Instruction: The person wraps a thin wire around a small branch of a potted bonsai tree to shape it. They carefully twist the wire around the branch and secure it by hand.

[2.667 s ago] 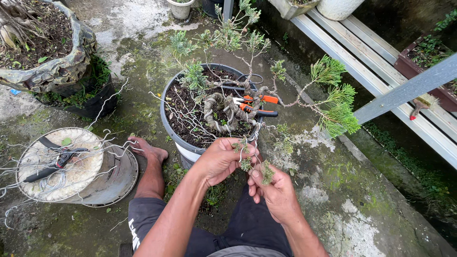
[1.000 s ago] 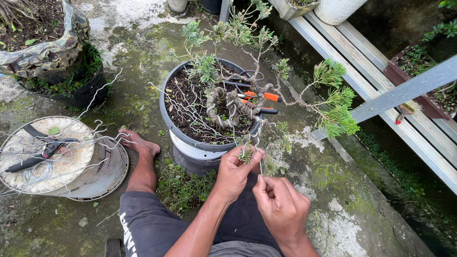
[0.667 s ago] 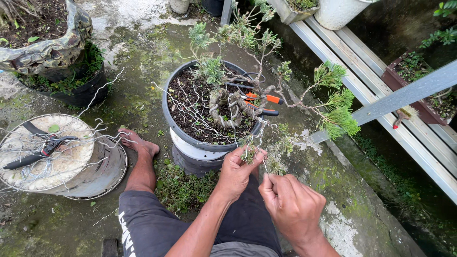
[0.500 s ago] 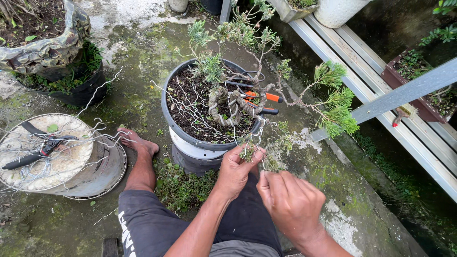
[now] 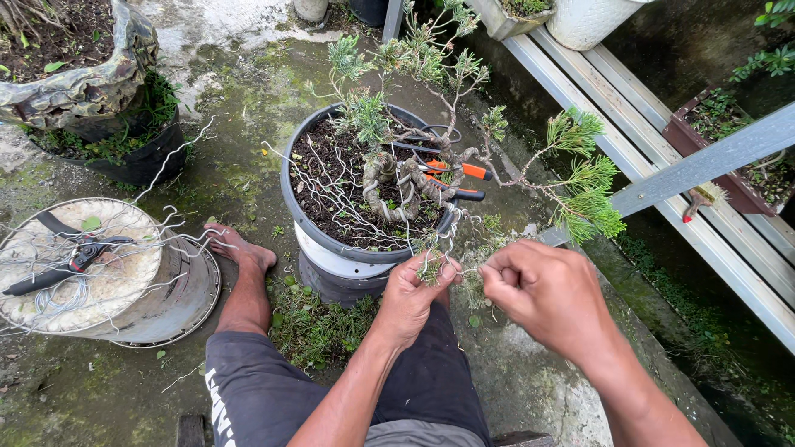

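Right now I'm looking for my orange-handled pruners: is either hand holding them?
No, the orange-handled pruners lie on the soil in the pot, while the left hand pinches a twig.

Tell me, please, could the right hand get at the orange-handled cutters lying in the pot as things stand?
Probably yes: the right hand is just outside the pot's rim, and the cutters lie exposed on the soil's near side, with only thin branches and wire between.

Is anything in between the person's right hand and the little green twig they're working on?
Nothing visible. The left hand pinches the little green twig at the rim of the pot, and the right hand is beside it with only open air between them. The orange-handled pruners lie farther back on the soil.
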